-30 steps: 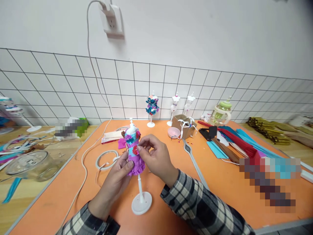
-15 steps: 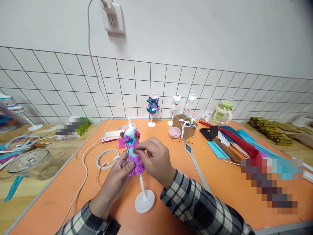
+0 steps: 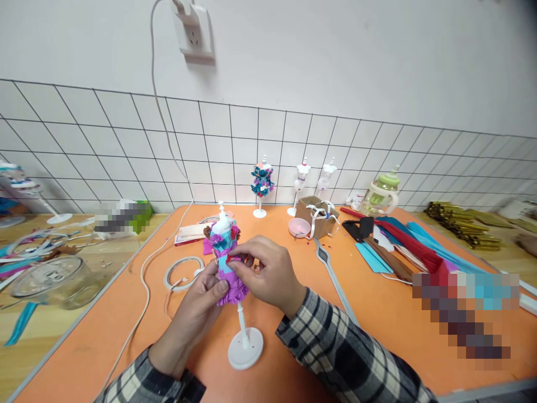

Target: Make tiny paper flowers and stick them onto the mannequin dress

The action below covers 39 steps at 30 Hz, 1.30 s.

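Observation:
A small white dress-form mannequin (image 3: 222,225) stands on a round white base (image 3: 245,349), dressed in blue and purple crepe paper with a ruffled purple skirt (image 3: 233,286) and paper flowers at the chest. My left hand (image 3: 205,299) is closed round its left side, thumb across the skirt. With thumb and forefinger, my right hand (image 3: 266,274) pinches a small red paper piece (image 3: 229,258) against the blue waist. Its other fingers are curled and partly hidden.
On the orange table (image 3: 293,336) lie a roll of white tape (image 3: 168,277), a pink dish (image 3: 299,227), a cardboard box (image 3: 308,210) and coloured crepe paper (image 3: 423,249). Other mannequins, one flowered (image 3: 262,182), and a green-lidded bottle (image 3: 384,193) stand behind. A white cable (image 3: 146,280) crosses the left side.
The right thumb and forefinger have shifted slightly left, with the red piece now at the waist's front. The mannequin's base has moved slightly left and toward me.

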Each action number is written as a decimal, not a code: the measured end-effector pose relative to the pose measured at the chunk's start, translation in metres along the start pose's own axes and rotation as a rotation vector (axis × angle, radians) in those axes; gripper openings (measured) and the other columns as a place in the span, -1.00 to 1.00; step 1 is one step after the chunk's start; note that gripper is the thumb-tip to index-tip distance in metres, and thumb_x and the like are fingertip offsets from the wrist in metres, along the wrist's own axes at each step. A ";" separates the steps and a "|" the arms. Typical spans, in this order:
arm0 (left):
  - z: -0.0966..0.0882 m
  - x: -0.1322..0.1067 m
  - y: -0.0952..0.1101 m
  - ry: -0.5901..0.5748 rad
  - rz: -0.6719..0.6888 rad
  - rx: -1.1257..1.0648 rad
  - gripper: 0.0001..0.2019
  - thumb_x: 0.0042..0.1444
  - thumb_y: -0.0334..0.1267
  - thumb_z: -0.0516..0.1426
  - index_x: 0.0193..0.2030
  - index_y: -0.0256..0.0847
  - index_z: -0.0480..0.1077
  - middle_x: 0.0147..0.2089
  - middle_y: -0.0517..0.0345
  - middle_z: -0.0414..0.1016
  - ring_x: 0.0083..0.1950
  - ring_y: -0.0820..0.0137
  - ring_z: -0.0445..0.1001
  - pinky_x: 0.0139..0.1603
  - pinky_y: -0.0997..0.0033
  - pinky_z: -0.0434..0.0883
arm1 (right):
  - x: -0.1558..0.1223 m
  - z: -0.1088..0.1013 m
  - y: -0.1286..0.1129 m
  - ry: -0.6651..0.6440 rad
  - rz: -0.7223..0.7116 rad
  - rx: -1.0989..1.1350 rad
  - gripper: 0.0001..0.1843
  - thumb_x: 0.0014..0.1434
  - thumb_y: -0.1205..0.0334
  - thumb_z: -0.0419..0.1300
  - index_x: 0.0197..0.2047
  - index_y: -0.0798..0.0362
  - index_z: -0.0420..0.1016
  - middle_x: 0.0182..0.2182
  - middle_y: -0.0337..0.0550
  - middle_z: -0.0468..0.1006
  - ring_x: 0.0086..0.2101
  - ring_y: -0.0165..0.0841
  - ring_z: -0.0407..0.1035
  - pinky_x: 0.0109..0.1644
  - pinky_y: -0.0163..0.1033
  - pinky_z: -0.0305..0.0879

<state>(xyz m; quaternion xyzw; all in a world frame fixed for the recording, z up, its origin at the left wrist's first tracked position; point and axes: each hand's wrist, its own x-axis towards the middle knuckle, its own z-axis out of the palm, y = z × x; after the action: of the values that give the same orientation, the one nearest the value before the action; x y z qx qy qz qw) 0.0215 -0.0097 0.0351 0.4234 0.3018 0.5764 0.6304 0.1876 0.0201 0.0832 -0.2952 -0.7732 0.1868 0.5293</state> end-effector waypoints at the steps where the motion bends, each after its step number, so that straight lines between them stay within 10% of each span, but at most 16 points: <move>1: 0.000 0.000 0.000 -0.002 -0.003 -0.010 -0.42 -0.11 0.00 0.52 0.06 -0.11 0.59 -0.13 0.00 0.69 0.05 0.02 0.62 0.09 0.11 0.54 | 0.000 0.000 0.000 -0.005 0.011 0.007 -0.85 0.27 0.16 0.27 -0.14 -0.01 0.63 -0.31 -0.17 0.66 -0.38 -0.40 0.47 -0.23 -0.30 0.42; 10: -0.011 0.005 0.009 0.122 -0.112 -0.312 -0.70 0.13 -0.11 0.33 -0.08 -0.24 0.66 -0.07 -0.16 0.72 0.13 -0.12 0.60 0.18 -0.13 0.53 | 0.014 -0.033 0.013 -0.089 0.305 -0.120 -0.61 0.33 0.14 0.20 0.21 -0.10 0.47 -0.15 -0.22 0.70 -0.42 -0.42 0.50 -0.19 -0.25 0.38; 17: -0.015 0.006 0.011 0.134 -0.136 -0.308 -0.73 0.17 -0.18 0.30 -0.02 -0.21 0.63 0.09 -0.13 0.67 0.08 0.02 0.64 0.06 0.05 0.62 | 0.020 -0.067 0.057 -0.665 0.706 -0.675 -0.64 0.26 0.03 0.31 0.08 -0.06 0.64 -0.03 -0.05 0.70 0.03 -0.09 0.53 -0.08 -0.17 0.35; 27: -0.016 0.010 0.006 0.188 -0.123 -0.138 -0.65 -0.09 -0.23 0.51 -0.14 -0.25 0.66 -0.15 -0.01 0.67 -0.20 0.27 0.61 -0.11 0.28 0.63 | 0.002 -0.027 0.114 -0.618 0.729 -0.730 -0.70 0.31 0.20 0.18 0.02 -0.01 0.68 0.04 0.01 0.68 0.03 -0.18 0.52 -0.08 -0.23 0.31; 39: -0.011 0.010 0.005 0.214 -0.119 -0.063 -0.53 -0.21 -0.15 0.57 -0.13 -0.24 0.66 -0.20 0.02 0.68 -0.20 0.30 0.56 -0.16 0.43 0.53 | 0.005 -0.042 0.120 -0.497 0.751 -0.552 -0.97 0.18 0.31 0.33 -0.28 0.07 0.62 -0.23 -0.09 0.69 -0.22 -0.32 0.50 -0.26 -0.29 0.21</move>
<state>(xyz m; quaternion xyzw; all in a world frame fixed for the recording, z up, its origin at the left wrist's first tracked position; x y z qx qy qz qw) 0.0107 0.0018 0.0352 0.3208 0.3734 0.5891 0.6408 0.2559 0.1134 0.0298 -0.6270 -0.7368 0.2175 0.1292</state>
